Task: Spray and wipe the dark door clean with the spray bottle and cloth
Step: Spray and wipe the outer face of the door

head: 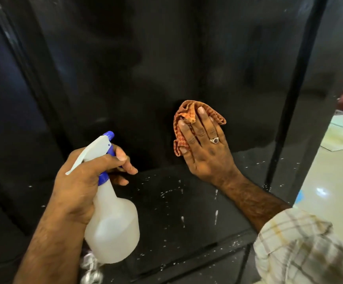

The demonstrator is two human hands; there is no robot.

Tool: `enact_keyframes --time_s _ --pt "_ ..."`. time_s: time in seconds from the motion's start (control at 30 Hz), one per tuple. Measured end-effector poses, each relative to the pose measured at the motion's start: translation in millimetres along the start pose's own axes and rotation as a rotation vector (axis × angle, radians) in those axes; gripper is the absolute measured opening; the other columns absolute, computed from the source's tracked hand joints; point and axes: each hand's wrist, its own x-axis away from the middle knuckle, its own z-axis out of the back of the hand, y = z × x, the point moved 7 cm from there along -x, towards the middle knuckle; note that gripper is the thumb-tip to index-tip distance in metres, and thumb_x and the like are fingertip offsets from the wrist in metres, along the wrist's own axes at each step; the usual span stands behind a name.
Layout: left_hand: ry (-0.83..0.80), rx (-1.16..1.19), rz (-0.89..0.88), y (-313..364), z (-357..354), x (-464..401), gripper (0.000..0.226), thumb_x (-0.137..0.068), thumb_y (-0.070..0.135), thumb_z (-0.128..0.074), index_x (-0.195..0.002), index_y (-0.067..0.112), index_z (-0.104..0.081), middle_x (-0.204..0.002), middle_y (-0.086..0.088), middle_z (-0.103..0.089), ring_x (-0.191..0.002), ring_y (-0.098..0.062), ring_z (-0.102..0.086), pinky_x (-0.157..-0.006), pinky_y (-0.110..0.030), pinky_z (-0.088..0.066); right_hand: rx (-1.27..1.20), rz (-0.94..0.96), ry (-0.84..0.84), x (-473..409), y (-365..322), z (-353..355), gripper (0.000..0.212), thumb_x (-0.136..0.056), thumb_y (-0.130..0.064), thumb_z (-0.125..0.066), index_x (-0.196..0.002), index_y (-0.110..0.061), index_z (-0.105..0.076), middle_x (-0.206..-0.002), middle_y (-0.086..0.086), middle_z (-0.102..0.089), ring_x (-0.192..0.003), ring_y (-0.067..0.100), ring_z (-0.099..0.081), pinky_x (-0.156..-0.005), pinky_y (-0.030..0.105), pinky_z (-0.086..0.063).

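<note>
Right now the dark door (146, 78) fills your view, its upper panel glossy, its lower panel flecked with white droplets. Your right hand (205, 146) presses the orange checked cloth (187, 115) flat against it, fingers spread: wiping is the step in hand. Your left hand (84, 181) grips the spray bottle's (113, 228) neck, nozzle toward the door. Next, probably carry the cloth down over those droplets.

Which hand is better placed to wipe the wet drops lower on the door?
The right hand: it already presses the cloth on the door, just above the drops. The left hand holds the spray bottle.
</note>
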Motion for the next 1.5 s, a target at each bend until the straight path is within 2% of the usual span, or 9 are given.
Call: enact_keyframes --time_s 0.33,0.47,0.67,0.8,0.9,1.2,1.37,1.43,1.5 --pt "0.021 0.02 0.006 -19 -199 -17 0.037 -0.094 0.001 -0.062 -0.069 0.022 -0.079 -0.078 -0.016 -0.075 -0.08 -0.032 -0.078 -0.068 -0.043 -0.061 0.092 0.021 -0.005 117 283 49 0.056 -0.106 -0.021 -0.056 -0.154 0.005 -0.047 -0.167 0.029 -0.03 -0.156 0.051 -0.027 -0.124 0.068 -0.027" --pt "0.022 0.023 0.032 -26 -256 -21 0.032 -0.094 0.003 -0.064 -0.071 0.02 -0.079 -0.079 -0.017 -0.074 -0.08 -0.033 -0.078 -0.065 -0.041 -0.062 0.031 -0.187 -0.001 128 365 67 0.06 -0.11 -0.024 -0.043 -0.161 0.005 -0.032 -0.169 0.033 -0.023 -0.161 0.047 -0.017 -0.127 0.066 -0.02" --pt "0.031 0.002 0.066 -37 -307 -28 0.032 -0.096 0.003 -0.063 -0.073 0.019 -0.078 -0.08 -0.017 -0.074 -0.083 -0.035 -0.078 -0.062 -0.037 -0.062 -0.092 -0.401 0.109 104 329 53 0.063 -0.109 -0.029 -0.048 -0.162 0.002 -0.032 -0.17 0.03 -0.019 -0.16 0.05 -0.016 -0.13 0.063 -0.013" --pt "0.036 -0.001 0.081 -47 -321 -28 0.027 -0.094 0.006 -0.066 -0.074 0.02 -0.078 -0.081 -0.016 -0.074 -0.084 -0.037 -0.077 -0.061 -0.035 -0.062 -0.113 -0.028 -0.032 148 285 31 0.061 -0.105 -0.03 -0.061 -0.158 -0.004 -0.045 -0.167 0.026 -0.03 -0.158 0.047 -0.024 -0.126 0.065 -0.024" --pt "0.051 -0.004 0.097 -55 -326 -24 0.025 -0.094 0.007 -0.068 -0.075 0.02 -0.077 -0.082 -0.017 -0.074 -0.085 -0.037 -0.077 -0.063 -0.037 -0.062 -0.018 0.164 -0.092 206 309 26 0.062 -0.098 -0.031 -0.072 -0.154 -0.008 -0.053 -0.163 0.025 -0.041 -0.154 0.046 -0.035 -0.125 0.062 -0.03" --pt "0.039 -0.078 0.133 -92 -343 -22 0.014 -0.094 0.001 -0.068 -0.084 0.008 -0.074 -0.085 -0.019 -0.075 -0.086 -0.038 -0.078 -0.063 -0.035 -0.062 -0.169 -0.423 0.108 147 298 27 0.062 -0.108 -0.035 -0.05 -0.16 -0.003 -0.039 -0.169 0.025 -0.024 -0.16 0.046 -0.017 -0.126 0.067 -0.02" --pt "0.072 -0.047 0.179 -111 -346 -18 0.006 -0.089 0.01 -0.072 -0.084 0.009 -0.075 -0.088 -0.02 -0.075 -0.088 -0.038 -0.078 -0.066 -0.04 -0.061 -0.107 0.203 -0.103 229 273 10 0.065 -0.1 -0.035 -0.07 -0.157 -0.014 -0.048 -0.168 0.015 -0.035 -0.159 0.038 -0.03 -0.127 0.055 -0.026" --pt "0.07 -0.034 0.188 -114 -346 -15 0.005 -0.086 0.013 -0.073 -0.083 0.009 -0.075 -0.087 -0.019 -0.075 -0.087 -0.037 -0.078 -0.066 -0.039 -0.061 -0.069 0.259 -0.121 251 301 12 0.065 -0.095 -0.033 -0.075 -0.154 -0.015 -0.055 -0.165 0.018 -0.04 -0.155 0.039 -0.037 -0.125 0.057 -0.031" --pt "0.074 -0.051 0.194 -118 -342 -13 0.006 -0.091 0.007 -0.073 -0.085 0.007 -0.074 -0.085 -0.019 -0.075 -0.087 -0.038 -0.078 -0.065 -0.038 -0.061 -0.053 0.143 -0.055 244 331 20 0.064 -0.095 -0.029 -0.076 -0.153 -0.01 -0.056 -0.16 0.025 -0.046 -0.153 0.046 -0.037 -0.121 0.065 -0.034"
